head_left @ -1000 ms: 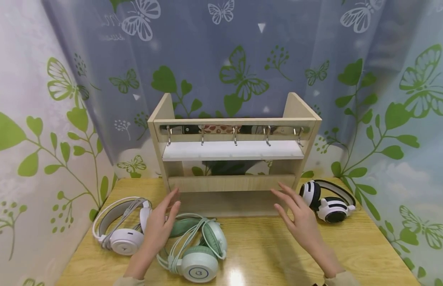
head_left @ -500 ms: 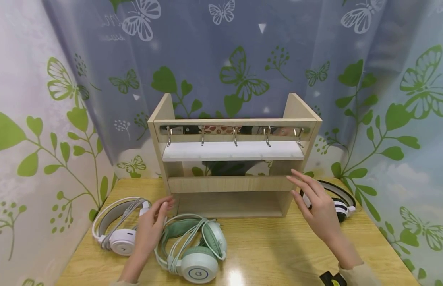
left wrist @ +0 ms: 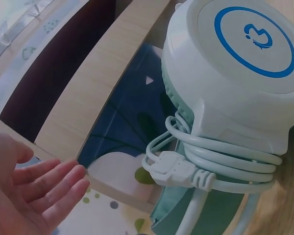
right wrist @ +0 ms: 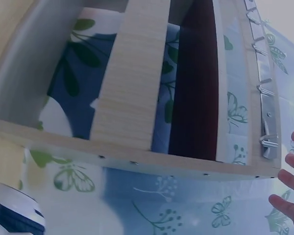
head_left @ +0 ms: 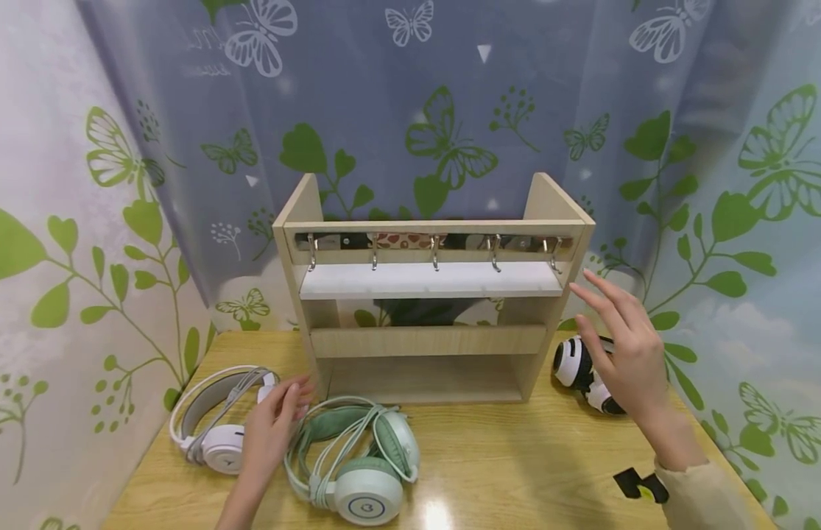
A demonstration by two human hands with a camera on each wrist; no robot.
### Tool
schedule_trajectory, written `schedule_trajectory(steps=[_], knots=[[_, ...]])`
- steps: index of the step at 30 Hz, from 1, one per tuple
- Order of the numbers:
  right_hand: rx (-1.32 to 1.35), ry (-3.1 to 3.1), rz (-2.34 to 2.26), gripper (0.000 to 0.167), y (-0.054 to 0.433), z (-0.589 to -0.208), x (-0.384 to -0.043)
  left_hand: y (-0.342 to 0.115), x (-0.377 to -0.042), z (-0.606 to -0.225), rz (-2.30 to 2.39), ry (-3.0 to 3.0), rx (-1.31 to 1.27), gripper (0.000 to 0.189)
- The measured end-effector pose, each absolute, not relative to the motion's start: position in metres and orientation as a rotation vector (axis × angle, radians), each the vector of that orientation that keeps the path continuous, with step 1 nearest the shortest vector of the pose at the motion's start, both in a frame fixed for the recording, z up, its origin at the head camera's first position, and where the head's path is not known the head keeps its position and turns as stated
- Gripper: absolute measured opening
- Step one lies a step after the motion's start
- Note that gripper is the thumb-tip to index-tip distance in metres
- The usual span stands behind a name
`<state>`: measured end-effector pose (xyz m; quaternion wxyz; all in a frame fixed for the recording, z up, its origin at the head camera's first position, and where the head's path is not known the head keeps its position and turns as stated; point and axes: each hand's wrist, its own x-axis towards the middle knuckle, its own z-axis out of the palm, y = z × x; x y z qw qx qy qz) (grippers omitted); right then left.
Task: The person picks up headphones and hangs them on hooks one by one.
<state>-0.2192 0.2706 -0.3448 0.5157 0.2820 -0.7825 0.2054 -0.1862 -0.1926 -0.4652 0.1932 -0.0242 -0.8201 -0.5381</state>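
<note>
My left hand (head_left: 272, 427) hovers between the white headphones (head_left: 226, 449) and the mint-green headphones (head_left: 370, 492), its fingers loosely extended and empty. In the left wrist view its palm and fingers (left wrist: 49, 193) show beside the green pair's ear cup (left wrist: 245, 54) and wound cable (left wrist: 225, 161). Raised near the right side of the wooden shelf rack (head_left: 428, 340), my right hand (head_left: 632, 361) has spread fingers and holds nothing. Behind it lie black-and-white headphones (head_left: 576, 364), partly hidden by the hand. In the right wrist view, fingertips (right wrist: 289, 181) appear beside the rack's end.
A metal hook rail (right wrist: 264, 98) with several hooks runs along the rack's upper front, above a white shelf (head_left: 430, 280). The wooden table (head_left: 476, 456) carries everything. Patterned curtains (head_left: 410, 110) surround it on the back and sides.
My right hand has moved right and upward, from the rack's front to beside its right edge, passing over the black-and-white headphones. My left hand has shifted left and slightly down. The headphones stay put.
</note>
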Motion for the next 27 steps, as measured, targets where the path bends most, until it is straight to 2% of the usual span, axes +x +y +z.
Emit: schedule_trajectory(steps=[16,27], knots=[[0.693,-1.91,0.371,0.052,0.275,-0.31,-0.23,-0.205,-0.178,-0.48,-1.578,-2.308,0.057,0.037],[0.689,-2.025,0.275,0.063,0.275,-0.291,-0.243,-0.211,-0.17,-0.483,-1.503,-2.374,0.082,0.036]])
